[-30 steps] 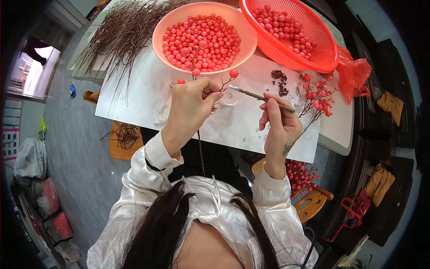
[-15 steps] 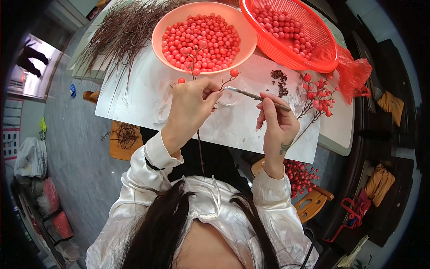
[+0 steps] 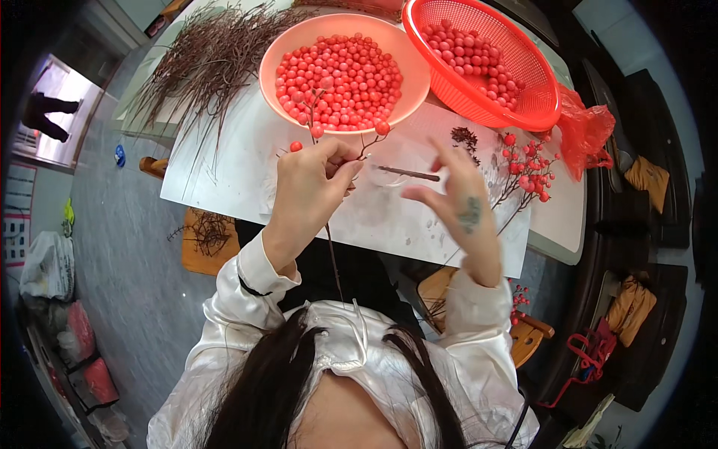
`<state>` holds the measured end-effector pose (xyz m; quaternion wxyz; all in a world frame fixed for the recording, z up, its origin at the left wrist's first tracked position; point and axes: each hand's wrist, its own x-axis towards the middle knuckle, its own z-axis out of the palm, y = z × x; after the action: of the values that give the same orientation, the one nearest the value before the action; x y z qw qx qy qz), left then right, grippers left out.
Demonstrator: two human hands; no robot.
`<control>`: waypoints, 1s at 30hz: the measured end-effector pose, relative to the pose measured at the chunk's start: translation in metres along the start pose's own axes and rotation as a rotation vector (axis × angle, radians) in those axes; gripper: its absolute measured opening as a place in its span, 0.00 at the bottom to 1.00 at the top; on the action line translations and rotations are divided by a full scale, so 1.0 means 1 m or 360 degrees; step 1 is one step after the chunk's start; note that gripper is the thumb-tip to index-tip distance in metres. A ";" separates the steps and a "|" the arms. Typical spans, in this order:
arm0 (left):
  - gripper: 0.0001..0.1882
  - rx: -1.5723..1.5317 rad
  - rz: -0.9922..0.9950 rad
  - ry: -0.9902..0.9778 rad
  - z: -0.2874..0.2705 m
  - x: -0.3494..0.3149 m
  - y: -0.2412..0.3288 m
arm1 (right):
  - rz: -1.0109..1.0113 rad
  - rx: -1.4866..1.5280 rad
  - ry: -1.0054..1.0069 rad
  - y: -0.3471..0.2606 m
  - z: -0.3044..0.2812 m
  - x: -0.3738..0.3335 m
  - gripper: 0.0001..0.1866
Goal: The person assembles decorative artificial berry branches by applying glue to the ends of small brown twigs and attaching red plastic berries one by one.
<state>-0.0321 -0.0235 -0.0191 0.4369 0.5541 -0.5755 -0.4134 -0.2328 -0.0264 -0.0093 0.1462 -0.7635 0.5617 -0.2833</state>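
Between its thumb and fingers my left hand (image 3: 308, 198) pinches a thin brown twig (image 3: 333, 258). Its stem hangs below the hand, and a few red berries (image 3: 382, 128) sit on the branch tips above. A thin dark brush (image 3: 410, 173) lies across a small clear dish (image 3: 385, 180) on the white sheet. Just right of the brush, my right hand (image 3: 460, 198) is raised with thumb and fingers apart, slightly blurred and holding nothing. Beyond the left hand stands a peach-coloured bowl (image 3: 269, 82) full of red berries (image 3: 340, 82).
A red mesh basket (image 3: 458, 91) with more berries overlaps the bowl's right side. Bare twigs (image 3: 202, 71) are heaped at the far left. A berry spray (image 3: 529, 176), dark scraps (image 3: 464, 138) and a red plastic bag (image 3: 585, 135) lie at the right. Wooden stools (image 3: 196, 251) stand below.
My right hand has let go of the brush, which now lies on the dish, and its fingers have spread. My left hand still holds the twig, slightly shifted.
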 end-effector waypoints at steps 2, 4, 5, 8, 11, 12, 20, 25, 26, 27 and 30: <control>0.04 -0.0032 -0.0014 0.0004 -0.002 -0.002 0.001 | -0.0056 -0.0011 0.0037 0.003 -0.038 0.006 0.23; 0.04 -0.0030 -0.0019 0.0024 -0.005 -0.003 0.001 | 0.0221 0.0137 0.0156 0.017 -0.070 0.037 0.19; 0.04 -0.0037 -0.0011 0.0018 -0.006 -0.003 0.002 | 0.0181 0.0062 0.0239 0.029 -0.083 0.059 0.18; 0.04 -0.0059 -0.0015 0.0009 -0.008 -0.006 0.008 | -0.0091 -0.0554 0.0219 0.107 -0.100 0.150 0.14; 0.04 -0.0122 -0.0014 0.0014 -0.009 -0.007 0.010 | -0.0099 -0.0766 -0.0057 0.191 -0.072 0.213 0.15; 0.04 -0.0131 -0.0033 0.0023 -0.011 -0.009 0.009 | -0.0184 -0.0791 -0.0138 0.196 -0.059 0.223 0.17; 0.04 -0.0118 -0.0064 0.0034 -0.018 -0.013 0.012 | 0.0237 -0.1013 -0.0687 0.200 -0.017 0.248 0.16; 0.04 -0.0156 -0.0070 -0.0003 -0.013 -0.012 0.011 | 0.0119 -0.0763 -0.0345 0.243 -0.011 0.234 0.12; 0.04 -0.0135 -0.0073 -0.0010 -0.013 -0.013 0.012 | 0.0119 -0.0764 -0.0347 0.243 -0.012 0.235 0.12; 0.04 -0.0131 -0.0075 -0.0003 -0.013 -0.013 0.013 | 0.0144 -0.0859 -0.0302 0.236 -0.013 0.239 0.11; 0.04 -0.0103 -0.0060 0.0011 -0.015 -0.016 0.014 | 0.0168 -0.0955 -0.0258 0.221 -0.020 0.245 0.11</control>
<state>-0.0210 -0.0073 -0.0023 0.4488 0.5518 -0.5498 -0.4380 -0.3655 -0.3267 -0.0475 -0.0269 -0.7625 0.6455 -0.0351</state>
